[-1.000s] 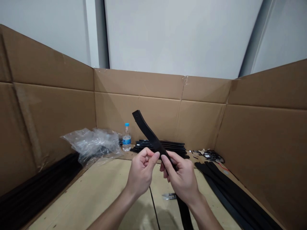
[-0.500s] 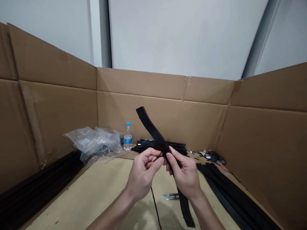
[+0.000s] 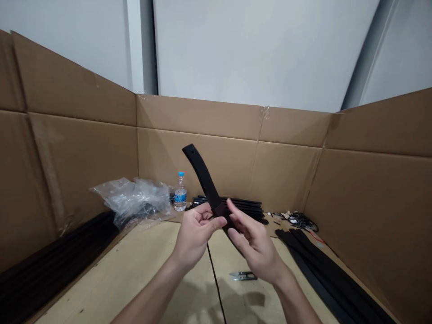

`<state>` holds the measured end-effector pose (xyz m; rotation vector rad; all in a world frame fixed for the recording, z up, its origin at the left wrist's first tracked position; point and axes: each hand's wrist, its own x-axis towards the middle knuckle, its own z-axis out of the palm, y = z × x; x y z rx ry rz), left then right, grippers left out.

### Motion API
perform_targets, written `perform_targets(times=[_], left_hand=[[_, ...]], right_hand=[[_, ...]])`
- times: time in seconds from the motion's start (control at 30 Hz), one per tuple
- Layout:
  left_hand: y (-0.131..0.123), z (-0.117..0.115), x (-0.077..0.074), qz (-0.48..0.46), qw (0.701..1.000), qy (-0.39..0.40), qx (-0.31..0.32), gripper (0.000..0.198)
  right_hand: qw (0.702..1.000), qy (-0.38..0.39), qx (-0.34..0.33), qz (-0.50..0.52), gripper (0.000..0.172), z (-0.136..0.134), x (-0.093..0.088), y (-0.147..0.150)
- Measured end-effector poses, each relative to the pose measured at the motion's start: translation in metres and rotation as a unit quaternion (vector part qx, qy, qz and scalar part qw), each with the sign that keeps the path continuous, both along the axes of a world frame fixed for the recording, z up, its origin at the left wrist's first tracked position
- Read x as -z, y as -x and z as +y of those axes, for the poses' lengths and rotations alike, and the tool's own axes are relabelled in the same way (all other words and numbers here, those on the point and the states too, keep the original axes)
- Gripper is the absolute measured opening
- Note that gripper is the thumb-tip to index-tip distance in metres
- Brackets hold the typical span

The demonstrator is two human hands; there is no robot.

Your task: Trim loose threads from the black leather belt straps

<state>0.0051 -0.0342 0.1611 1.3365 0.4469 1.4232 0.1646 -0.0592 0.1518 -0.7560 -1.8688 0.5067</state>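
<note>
The left hand pinches a black strap low along its length, holding it up and tilted over the tan board tabletop, its holed end pointing up and away. The right hand stands open, fingers spread just beside the strap; whether they touch it cannot be told. Thread snips lie below, with more black straps off to the right.

flattened cardboard sheets stand before a pale wall.
</note>
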Motion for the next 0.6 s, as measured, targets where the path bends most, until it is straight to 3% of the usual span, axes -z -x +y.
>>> perform_targets(times=[0.07, 0.1, 0.17, 0.23, 0.43, 0.6], left_hand=[[0.006, 0.004, 0.0, -0.033, 0.998, -0.011, 0.049, 0.035], [0.009, 0.006, -0.001, -0.042, 0.997, -0.016, 0.069, 0.035], [0.015, 0.009, -0.002, -0.05, 0.994, -0.02, 0.094, 0.033], [0.018, 0.013, -0.002, -0.045, 0.994, -0.02, 0.096, 0.03], [0.02, 0.02, 0.0, -0.017, 0.999, 0.008, 0.042, 0.032], [0.017, 0.021, -0.001, -0.039, 0.999, 0.032, 0.012, 0.032]], right_hand=[[0.989, 0.131, -0.071, -0.003, 0.061, 0.0, -0.001, -0.005], [0.976, 0.183, -0.113, -0.016, 0.055, 0.0, -0.002, -0.007], [0.958, 0.23, -0.168, -0.037, 0.027, 0.0, -0.001, -0.007], [0.958, 0.234, -0.167, -0.015, 0.019, 0.0, -0.001, -0.006], [0.94, 0.299, -0.158, 0.041, 0.03, -0.003, -0.001, -0.001], [0.959, 0.245, -0.133, 0.042, 0.041, 0.002, 0.003, 0.0]])
